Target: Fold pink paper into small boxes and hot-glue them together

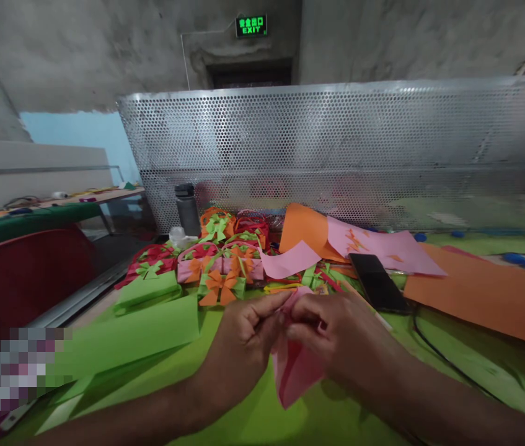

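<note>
A folded piece of pink paper (302, 371) hangs between my hands, its lower end coming to a point above the green tabletop. My left hand (250, 334) pinches its upper edge from the left. From the right, my right hand (331, 322) grips the same edge with curled fingers, close against the left fingertips. The fingers cover part of the upper fold. Just beyond my hands stand small paper bags with bows, among them a green one with an orange bow (220, 288) and a pink one (188, 269).
A black phone (378, 282) lies right of my hands, with a cable near it. Orange sheets (485, 297) and a pink sheet (383, 244) spread at the right. Green paper (127, 331) lies left. A dark bottle (188, 210) stands before a perforated metal panel (336, 148).
</note>
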The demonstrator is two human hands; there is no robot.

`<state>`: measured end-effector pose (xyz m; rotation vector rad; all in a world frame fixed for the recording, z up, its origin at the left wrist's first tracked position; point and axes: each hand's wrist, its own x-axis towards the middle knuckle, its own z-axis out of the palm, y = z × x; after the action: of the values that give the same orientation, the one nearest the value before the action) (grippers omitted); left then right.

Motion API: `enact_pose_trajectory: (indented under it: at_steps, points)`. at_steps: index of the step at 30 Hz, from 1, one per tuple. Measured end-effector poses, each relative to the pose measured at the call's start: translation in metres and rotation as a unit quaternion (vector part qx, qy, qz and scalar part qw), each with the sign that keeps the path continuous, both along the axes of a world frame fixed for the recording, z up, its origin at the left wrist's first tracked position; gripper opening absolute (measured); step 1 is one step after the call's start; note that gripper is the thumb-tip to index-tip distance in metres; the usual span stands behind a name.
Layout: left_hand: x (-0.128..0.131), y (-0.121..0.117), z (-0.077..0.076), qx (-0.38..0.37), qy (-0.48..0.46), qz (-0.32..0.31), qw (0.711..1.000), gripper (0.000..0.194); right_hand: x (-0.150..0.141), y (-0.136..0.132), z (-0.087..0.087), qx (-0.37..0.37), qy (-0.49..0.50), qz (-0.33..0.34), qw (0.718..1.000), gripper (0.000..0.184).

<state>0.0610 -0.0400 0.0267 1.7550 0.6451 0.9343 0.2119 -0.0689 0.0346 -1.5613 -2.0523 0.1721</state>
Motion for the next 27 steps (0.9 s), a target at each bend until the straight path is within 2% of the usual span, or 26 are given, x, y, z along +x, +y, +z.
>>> enact_pose_trajectory:
  at_steps: [2, 6, 12, 16, 22, 27]
  points:
    - [0.0, 0.001, 0.002, -0.006, -0.005, -0.001, 1.0, 0.029, 0.003, 0.001, 0.005, -0.013, 0.028, 0.013, 0.999, 0.012]
    - [0.0, 0.002, 0.003, -0.019, -0.015, 0.002, 1.0, 0.027, 0.005, 0.004, 0.004, 0.021, 0.044, -0.002, 0.999, 0.01]
    - [0.003, 0.002, 0.003, -0.066, -0.041, 0.002, 0.997, 0.028, 0.001, 0.002, -0.006, 0.108, -0.007, -0.012, 0.994, 0.004]
    - [0.003, 0.001, 0.003, -0.07, -0.06, -0.018, 0.996, 0.031, -0.001, 0.0, -0.008, 0.148, -0.06, -0.018, 0.987, 0.007]
    - [0.001, 0.001, 0.002, -0.03, -0.029, -0.021, 0.999, 0.032, -0.001, 0.0, -0.005, 0.129, -0.071, -0.026, 0.989, 0.008]
    - [-0.001, 0.001, -0.001, 0.005, 0.006, -0.017, 1.0, 0.031, -0.001, 0.0, -0.002, 0.114, -0.037, -0.034, 0.992, 0.009]
